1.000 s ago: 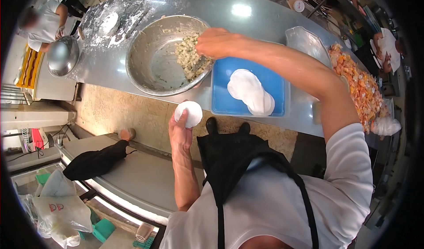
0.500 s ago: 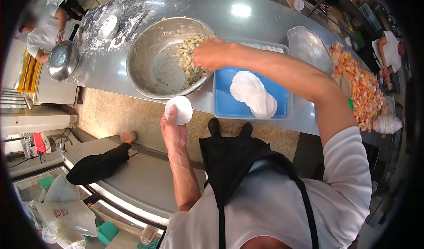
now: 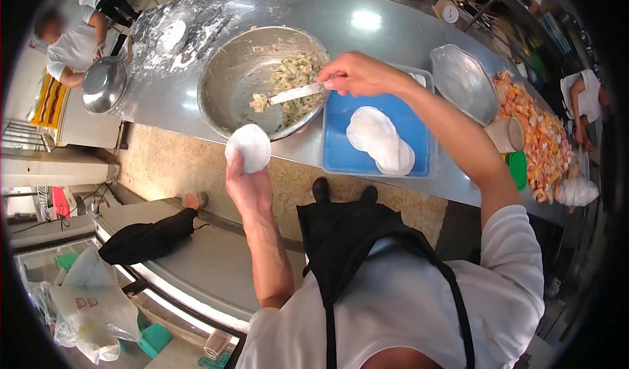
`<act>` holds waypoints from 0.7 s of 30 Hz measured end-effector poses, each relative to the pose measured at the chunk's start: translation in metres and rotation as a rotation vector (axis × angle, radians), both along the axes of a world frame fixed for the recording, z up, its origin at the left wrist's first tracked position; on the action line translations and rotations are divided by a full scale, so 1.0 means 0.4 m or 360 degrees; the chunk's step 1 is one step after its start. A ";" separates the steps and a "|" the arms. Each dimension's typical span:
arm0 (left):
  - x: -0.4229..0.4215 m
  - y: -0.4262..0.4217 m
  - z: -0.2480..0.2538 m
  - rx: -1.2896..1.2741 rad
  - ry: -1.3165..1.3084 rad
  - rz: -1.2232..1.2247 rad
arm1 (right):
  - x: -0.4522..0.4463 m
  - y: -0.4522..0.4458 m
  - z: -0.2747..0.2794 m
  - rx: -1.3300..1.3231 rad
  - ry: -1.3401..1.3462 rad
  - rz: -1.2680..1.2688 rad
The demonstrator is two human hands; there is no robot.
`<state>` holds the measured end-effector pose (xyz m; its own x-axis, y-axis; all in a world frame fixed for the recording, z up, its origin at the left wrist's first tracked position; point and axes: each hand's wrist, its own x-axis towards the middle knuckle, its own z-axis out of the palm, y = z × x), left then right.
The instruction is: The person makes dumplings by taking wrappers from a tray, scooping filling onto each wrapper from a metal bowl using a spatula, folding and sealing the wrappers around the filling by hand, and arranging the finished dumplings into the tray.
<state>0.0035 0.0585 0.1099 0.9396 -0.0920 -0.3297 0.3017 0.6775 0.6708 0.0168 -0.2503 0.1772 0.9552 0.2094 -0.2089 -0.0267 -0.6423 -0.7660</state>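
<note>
A round white dough wrapper (image 3: 249, 147) lies on the fingers of my left hand (image 3: 247, 184), with the thumb over its lower edge. My right hand (image 3: 357, 74) grips a flat, pale spatula (image 3: 296, 94), its tip carrying a lump of chopped filling (image 3: 260, 102) over the bowl. That large metal bowl (image 3: 209, 110) has more filling (image 3: 298, 71) heaped along its right side. Right of the bowl, a blue tray (image 3: 341, 153) holds a stack of overlapping white wrappers (image 3: 375, 133). Several white pieces at the tray's far edge are mostly hidden behind my right forearm.
Flour covers the far left of the steel table (image 3: 295, 2), near an upturned metal bowl (image 3: 105, 85) and a co-worker (image 3: 75, 41). To the right are a clear plastic container (image 3: 464, 84), a green-lidded tub (image 3: 516, 170) and a heap of orange wrapped pieces (image 3: 531, 140).
My right hand has lifted up and right from the filling, bringing the spatula with its lump into sight. My left hand has moved slightly left and up with the wrapper.
</note>
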 end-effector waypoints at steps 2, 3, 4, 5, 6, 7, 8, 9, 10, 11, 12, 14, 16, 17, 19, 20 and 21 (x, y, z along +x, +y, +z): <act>0.027 -0.033 0.008 -0.0100 0.0018 -0.0030 | -0.042 0.011 0.033 0.0054 0.0010 -0.0071; 0.041 -0.056 0.021 -0.0151 0.0021 -0.0083 | -0.062 0.015 0.046 0.0077 -0.0002 -0.0076; 0.055 -0.080 0.032 -0.0227 0.0019 -0.0097 | -0.081 0.020 0.052 0.0101 -0.0012 -0.0082; 0.063 -0.096 0.044 -0.0299 0.0014 -0.0141 | -0.101 0.022 0.030 0.0070 -0.0225 -0.0033; 0.068 -0.109 0.053 -0.0372 0.0006 -0.0189 | -0.119 0.023 -0.011 0.0039 -0.0441 0.0013; 0.065 -0.119 0.059 -0.0406 -0.0001 -0.0180 | -0.137 0.036 -0.025 0.0009 -0.0654 0.0053; 0.063 -0.131 0.062 -0.0441 -0.0006 -0.0176 | -0.160 0.050 -0.026 -0.0062 -0.0623 -0.0042; 0.061 -0.141 0.067 -0.0476 -0.0008 -0.0179 | -0.189 0.073 -0.012 -0.0134 -0.0589 -0.0144; 0.058 -0.147 0.073 -0.0496 0.0012 -0.0209 | -0.212 0.089 -0.005 -0.0208 -0.0554 -0.0249; 0.050 -0.150 0.081 -0.0515 0.0035 -0.0239 | -0.228 0.095 -0.023 -0.0114 -0.0590 -0.0290; 0.044 -0.153 0.084 -0.0532 0.0057 -0.0269 | -0.240 0.093 -0.035 -0.0080 -0.0546 -0.0292; 0.037 -0.156 0.075 -0.0481 0.0062 -0.0314 | -0.263 0.081 -0.050 -0.0008 -0.0461 -0.0295; 0.033 -0.155 0.062 -0.0464 0.0108 -0.0322 | -0.283 0.048 -0.034 -0.0028 -0.0409 -0.0304; 0.034 -0.155 0.054 -0.0474 0.0152 -0.0312 | -0.289 0.036 -0.019 -0.0038 -0.0387 -0.0309; 0.033 -0.158 0.037 -0.0522 0.0217 -0.0355 | -0.296 0.041 0.027 -0.0016 -0.0269 -0.0352; 0.032 -0.160 0.030 -0.0561 0.0233 -0.0407 | -0.300 0.043 0.039 -0.0006 -0.0210 -0.0373; 0.031 -0.165 0.028 -0.0599 0.0246 -0.0461 | -0.304 0.043 0.013 -0.0009 -0.0321 -0.0345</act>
